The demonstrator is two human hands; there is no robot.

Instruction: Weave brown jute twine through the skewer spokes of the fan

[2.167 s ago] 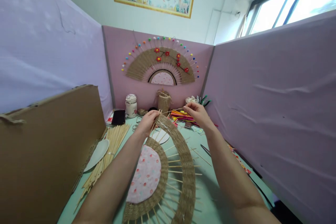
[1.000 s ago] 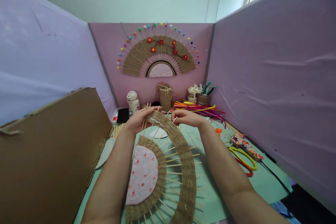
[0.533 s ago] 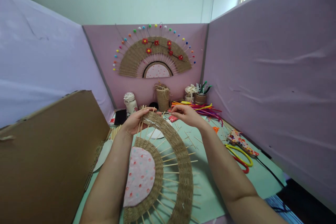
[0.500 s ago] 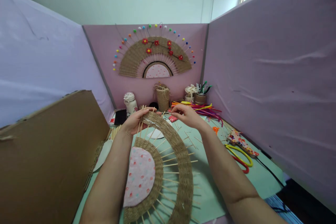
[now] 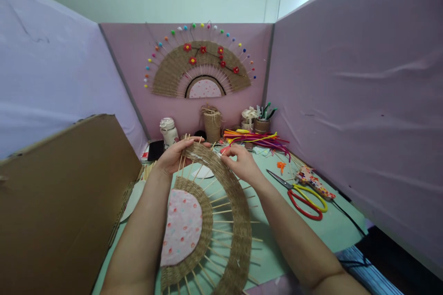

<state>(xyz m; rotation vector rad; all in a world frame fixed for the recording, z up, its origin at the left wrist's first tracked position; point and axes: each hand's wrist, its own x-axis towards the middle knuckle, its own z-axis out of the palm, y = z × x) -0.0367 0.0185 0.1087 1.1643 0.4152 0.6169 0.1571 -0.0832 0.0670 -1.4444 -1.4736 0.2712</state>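
A half-round fan (image 5: 240, 221) of woven tan cord on thin wooden sticks is held tilted above the table, its pink dotted centre (image 5: 182, 228) facing up. My left hand (image 5: 175, 154) grips the fan's upper end, thumb on top of the weave and fingers behind it. At the outer edge of the woven band, my right hand (image 5: 238, 159) has its thumb and fingertips pinched together close to a stick; whatever is between them is too small to make out.
Scissors (image 5: 304, 198) with red and yellow handles lie at right, near a patterned glue gun (image 5: 316, 183). Coloured pipe cleaners (image 5: 256, 138), a cord roll (image 5: 212, 124) and a white bottle (image 5: 169, 132) stand or lie behind. Cardboard (image 5: 58, 207) rises at left.
My right hand has moved down and left, to the edge of the woven band. The view has shifted a little, and the scissors show more fully. My left hand keeps its hold.
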